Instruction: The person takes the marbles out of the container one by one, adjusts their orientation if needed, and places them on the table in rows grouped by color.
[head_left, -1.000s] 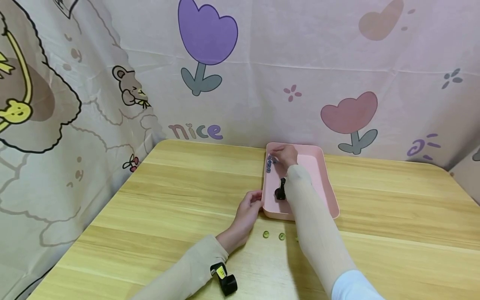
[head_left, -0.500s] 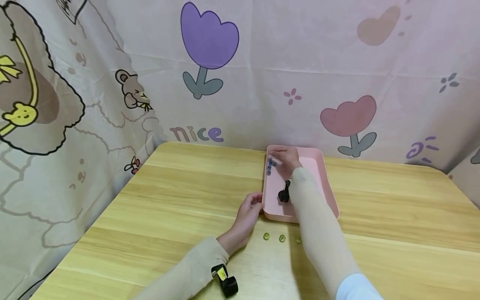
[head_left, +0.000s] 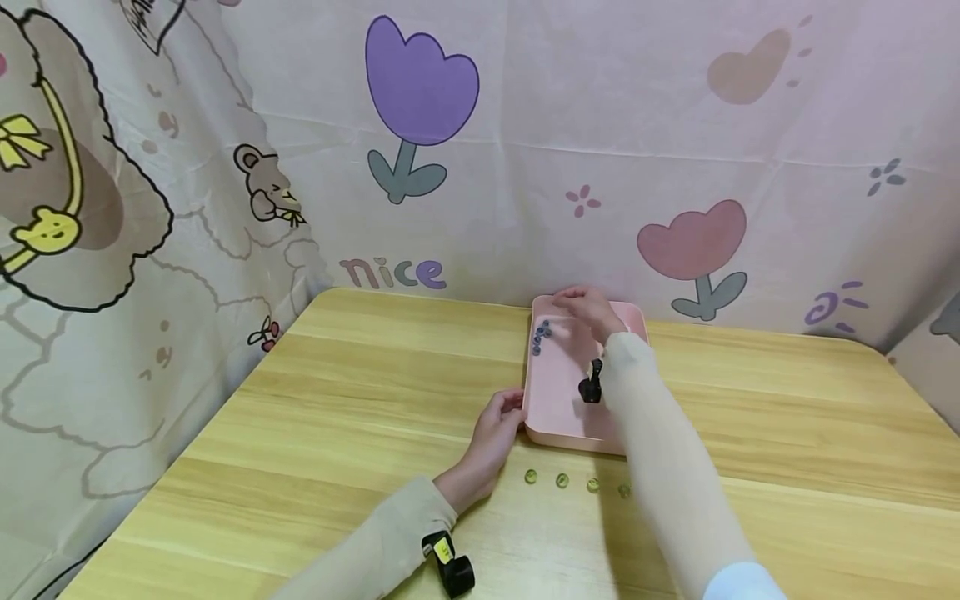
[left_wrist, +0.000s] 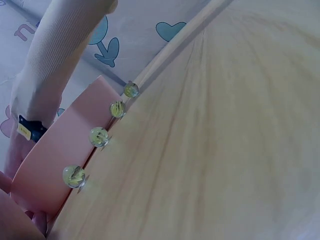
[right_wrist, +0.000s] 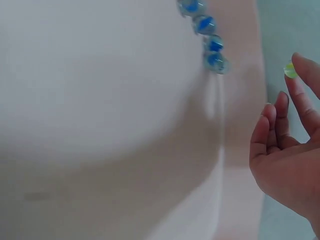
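My left hand (head_left: 491,437) holds the pink tray (head_left: 573,444) at the near end of its left side; in the left wrist view some of its fingers are hidden. Above the tray's far rim, my right hand (head_left: 591,310) pinches a yellow-green marble (right_wrist: 290,70) between thumb and forefinger, as the right wrist view shows. Several blue-swirled marbles (right_wrist: 205,24) lie in the tray along its far left edges, apart from the hand. On the table before the tray sits a row of several yellow-green marbles (left_wrist: 99,136), spaced apart.
A wood-grain table (head_left: 360,400) bears the tray. Behind it hangs a patterned cloth (head_left: 517,167), close to the tray's far rim. Another cloth wall stands at the left. Black wrist cameras (head_left: 450,567) sit on both sleeves.
My right hand has moved right, away from the blue marbles, and up over the far rim. More of the yellow-green row shows beside the arm. My left hand stays at the tray.
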